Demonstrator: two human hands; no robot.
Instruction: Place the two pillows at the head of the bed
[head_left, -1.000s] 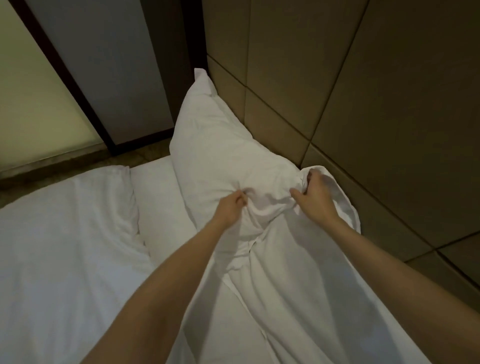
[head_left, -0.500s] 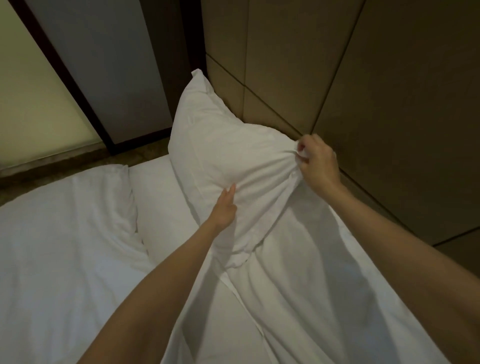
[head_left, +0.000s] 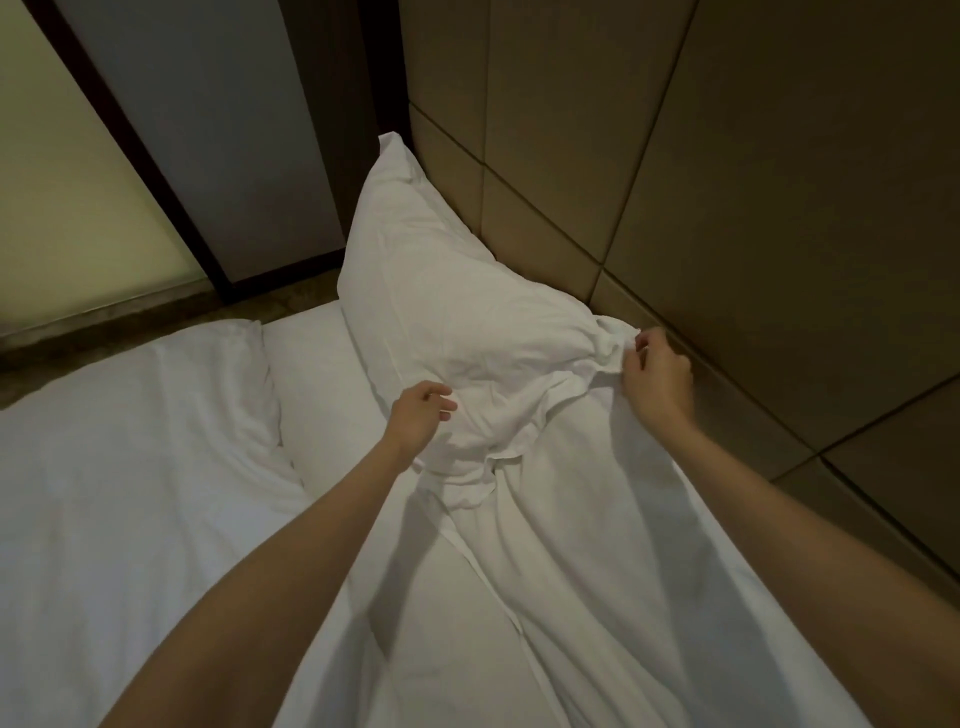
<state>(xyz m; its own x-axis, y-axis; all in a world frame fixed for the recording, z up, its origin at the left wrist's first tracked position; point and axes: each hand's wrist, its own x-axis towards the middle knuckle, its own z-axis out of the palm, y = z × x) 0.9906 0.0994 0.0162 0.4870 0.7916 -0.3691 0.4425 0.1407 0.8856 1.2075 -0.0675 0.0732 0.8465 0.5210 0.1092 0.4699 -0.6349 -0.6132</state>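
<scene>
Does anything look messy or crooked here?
Yes. The pillow leans tilted against the wall panels, with its near end bunched and wrinkled where the right hand pinches it.

Padded headboard wall (head_left: 753, 182) of tan panels is filling the upper right, with dark seams running between the panels. A grey wall section (head_left: 208, 119) is standing left of it, edged by a dark frame (head_left: 140, 156). A frosted pane (head_left: 67, 197) is glowing pale yellow-green at far left. A strip of brown floor (head_left: 156, 317) is showing below the pane. Room lighting is staying dim and warm throughout.
</scene>
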